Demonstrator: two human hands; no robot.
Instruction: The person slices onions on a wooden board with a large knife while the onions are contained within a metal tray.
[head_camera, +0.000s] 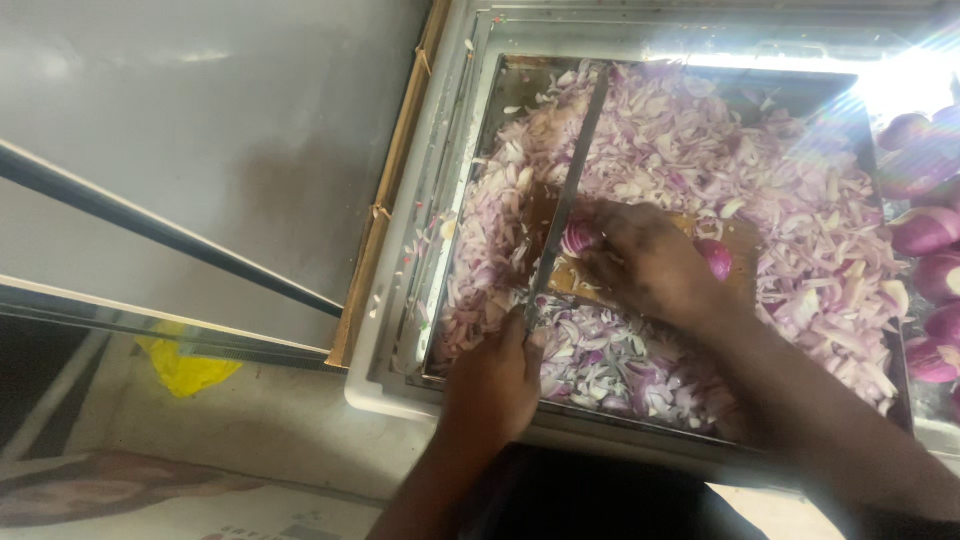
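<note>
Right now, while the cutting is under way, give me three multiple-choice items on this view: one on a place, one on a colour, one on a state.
1. Where do the whole peeled onions lie?
A. right of the tray
B. left of the tray
C. on the floor

2. What colour are the chopped onion pieces?
A. green
B. purple and white
C. orange

3. What does the left hand hold?
A. nothing
B. a spoon
C. the long knife

Answers:
1 A, they pile up past the right rim of the metal tray.
2 B, the heap shows purple skins and pale flesh.
3 C, its grip is closed on the handle, while the right hand steadies an onion half on the wooden board.
</note>
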